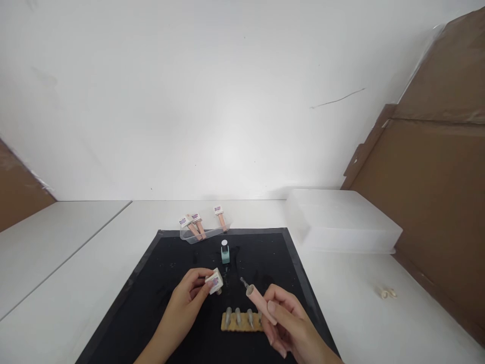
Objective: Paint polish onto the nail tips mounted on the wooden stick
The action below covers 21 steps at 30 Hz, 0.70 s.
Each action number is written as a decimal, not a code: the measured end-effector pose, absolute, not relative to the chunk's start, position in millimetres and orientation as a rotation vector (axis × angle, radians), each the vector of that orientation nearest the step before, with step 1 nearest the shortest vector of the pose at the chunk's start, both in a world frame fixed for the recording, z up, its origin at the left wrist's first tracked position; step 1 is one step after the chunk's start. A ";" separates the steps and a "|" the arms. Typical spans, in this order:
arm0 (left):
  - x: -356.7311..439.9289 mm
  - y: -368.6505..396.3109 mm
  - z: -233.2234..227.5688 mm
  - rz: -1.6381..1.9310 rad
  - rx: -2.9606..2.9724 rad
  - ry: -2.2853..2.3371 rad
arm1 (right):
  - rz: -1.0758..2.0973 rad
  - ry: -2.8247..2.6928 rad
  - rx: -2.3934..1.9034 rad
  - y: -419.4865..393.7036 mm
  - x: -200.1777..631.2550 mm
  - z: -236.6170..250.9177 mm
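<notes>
Both forearms ran off the bottom edge. The labels on the tubes (196,223) in the clear tray (200,234) were too small to read.

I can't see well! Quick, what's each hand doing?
Left hand: closed on a small white cap.
Right hand: closed on a pink tube with a metal tip.

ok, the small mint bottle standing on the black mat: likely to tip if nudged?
Probably yes. The mint bottle stands upright, taller than its base is wide, with a cap on top, so a push near the cap would likely topple it. It looks small, so probably light. The black mat may resist sliding.
</notes>
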<state>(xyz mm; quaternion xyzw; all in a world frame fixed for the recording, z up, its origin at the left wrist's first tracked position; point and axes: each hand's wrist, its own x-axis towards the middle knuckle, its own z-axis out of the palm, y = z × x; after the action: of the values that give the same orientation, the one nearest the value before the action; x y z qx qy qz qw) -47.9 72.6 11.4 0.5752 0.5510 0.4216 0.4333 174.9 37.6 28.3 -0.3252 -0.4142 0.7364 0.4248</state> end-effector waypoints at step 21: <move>-51.6 70.9 17.0 0.874 1.857 1.441 | 1.568 -1.018 -0.951 51.5 191.6 33.7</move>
<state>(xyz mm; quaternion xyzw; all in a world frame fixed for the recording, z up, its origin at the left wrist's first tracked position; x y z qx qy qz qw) -51.6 70.9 17.0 0.7037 0.5460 0.3310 0.3116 191.6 51.5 33.7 -0.3929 -0.4205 0.6481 0.4987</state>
